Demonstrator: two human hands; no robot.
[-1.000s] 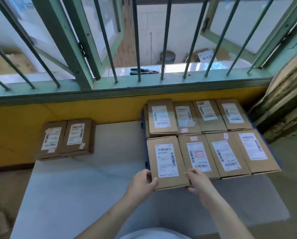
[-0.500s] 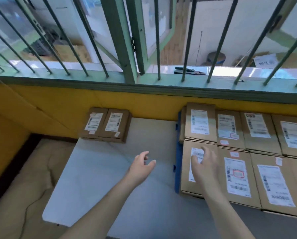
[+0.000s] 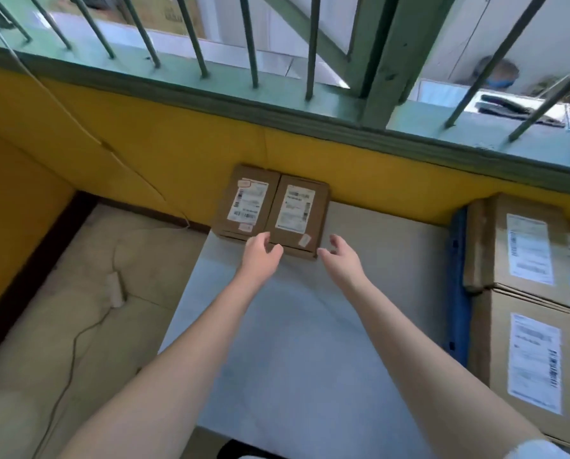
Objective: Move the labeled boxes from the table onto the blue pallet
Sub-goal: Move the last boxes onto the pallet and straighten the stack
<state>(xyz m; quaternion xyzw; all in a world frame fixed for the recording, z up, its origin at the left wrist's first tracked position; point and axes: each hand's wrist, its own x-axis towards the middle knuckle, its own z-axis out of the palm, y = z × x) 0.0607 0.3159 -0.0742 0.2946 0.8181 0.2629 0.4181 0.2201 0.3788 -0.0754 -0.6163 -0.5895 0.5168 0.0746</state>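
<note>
Two brown labeled boxes lie side by side at the far left corner of the white table (image 3: 310, 342), against the yellow wall: a left box (image 3: 248, 202) and a right box (image 3: 298, 210). My left hand (image 3: 260, 256) is open at the near edge, where the two boxes meet. My right hand (image 3: 341, 256) is open just off the right box's near right corner. Neither hand grips anything. At the right, the blue pallet (image 3: 457, 283) carries several labeled boxes (image 3: 525, 253).
A green barred window (image 3: 310, 61) and its sill run above the yellow wall (image 3: 177, 144). Left of the table the floor (image 3: 61, 309) lies lower, with a thin cable across it.
Both hands left the box on the pallet and reached across the table to the two boxes at the far left. The view swung left with them.
</note>
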